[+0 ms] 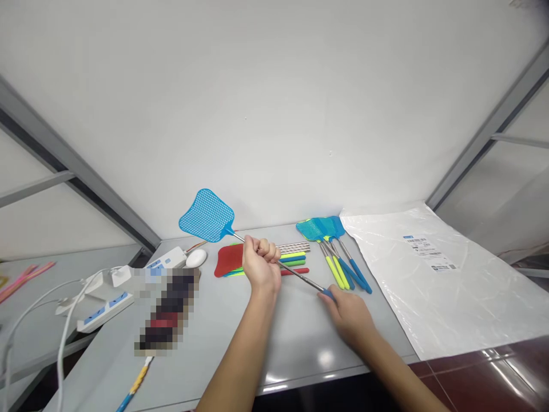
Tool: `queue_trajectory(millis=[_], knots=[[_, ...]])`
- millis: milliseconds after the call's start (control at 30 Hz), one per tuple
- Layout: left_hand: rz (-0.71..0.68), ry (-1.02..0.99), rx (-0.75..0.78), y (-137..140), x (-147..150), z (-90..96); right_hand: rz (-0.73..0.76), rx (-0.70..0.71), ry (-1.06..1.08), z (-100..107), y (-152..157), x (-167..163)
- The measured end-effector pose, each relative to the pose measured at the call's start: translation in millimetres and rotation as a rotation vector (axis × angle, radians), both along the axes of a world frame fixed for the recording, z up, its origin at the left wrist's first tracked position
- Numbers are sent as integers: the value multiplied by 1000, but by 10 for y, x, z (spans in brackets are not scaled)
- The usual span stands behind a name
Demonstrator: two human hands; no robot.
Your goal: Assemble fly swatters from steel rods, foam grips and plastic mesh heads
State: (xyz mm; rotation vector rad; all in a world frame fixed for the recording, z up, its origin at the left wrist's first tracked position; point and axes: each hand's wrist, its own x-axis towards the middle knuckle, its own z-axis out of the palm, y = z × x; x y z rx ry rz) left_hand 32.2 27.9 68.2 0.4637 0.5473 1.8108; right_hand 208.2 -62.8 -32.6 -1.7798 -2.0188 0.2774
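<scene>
A blue fly swatter with a telescopic metal rod is held slantwise above the table. Closed round the rod below the swatter's head is my left hand. My right hand grips the blue handle at the rod's lower end. Beneath and behind my left hand lies a pile of swatters with a red head on top and red, green, blue and yellow handles pointing right. A second group of blue and yellow swatters lies to the right, handles toward me.
A large white plastic mailing bag with a label covers the right side. On the left are white power strips with cables, a white mouse-like object and a pixelated item. A wall stands behind the grey table.
</scene>
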Motion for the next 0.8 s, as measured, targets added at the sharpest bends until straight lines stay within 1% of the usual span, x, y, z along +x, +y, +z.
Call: queue_trajectory(millis=[100,167,300,400,500,567,633,700,800], knots=[[-12,34,8,-31,153,-130,-17,1,3,-9,8,4],[-48,89,15,-77,246,-207,-27,5,11,-27,14,11],[-236,264,6,-206,396,-327,-52,11,49,-64,25,46],[-340,365,-4,-251,401,-375,-53,-1,97,-59,27,77],[-402,424,-28,-212,252,-358,-41,-9,137,-27,24,85],[-369,362,-23,-147,84,-303,-17,-11,156,-5,20,79],[-259,223,-6,-62,-96,-223,-1,-16,164,7,16,71],[-124,126,0,29,-235,-145,0,-19,154,8,16,62],[22,111,-29,137,-299,-96,-7,-20,118,-8,23,52]])
